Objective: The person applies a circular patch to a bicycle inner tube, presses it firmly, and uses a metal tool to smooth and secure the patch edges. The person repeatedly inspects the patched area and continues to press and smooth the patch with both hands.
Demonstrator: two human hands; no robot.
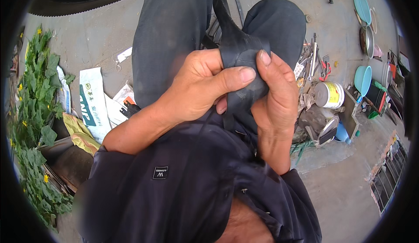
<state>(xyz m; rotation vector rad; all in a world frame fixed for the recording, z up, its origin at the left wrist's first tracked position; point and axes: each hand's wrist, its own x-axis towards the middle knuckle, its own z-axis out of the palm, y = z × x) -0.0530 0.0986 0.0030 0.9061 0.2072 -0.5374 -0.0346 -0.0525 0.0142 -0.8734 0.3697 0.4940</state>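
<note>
A black rubber inner tube (pixel 227 22) runs down between my knees and is spread flat between my two hands. My left hand (pixel 198 86) grips its left side, with the thumb laid across the top and fingers curled beneath. On the right side, my right hand (pixel 279 83) pinches the tube, thumb on the upper face and fingers behind. Both thumbs press close to a flattened area of the rubber, which has a faint outline on it. The lower end of the tube hangs against my dark jacket (pixel 187 199). Most of my fingertips are hidden under the rubber.
A bicycle wheel (pixel 87 3) lies at the upper left. Leafy plants (pixel 39 90) and a white printed bag (pixel 94 103) are on the left. To the right are hand tools (pixel 313 57), a white tub (pixel 329 94), teal basins (pixel 362 80) and a floor grate (pixel 388 175).
</note>
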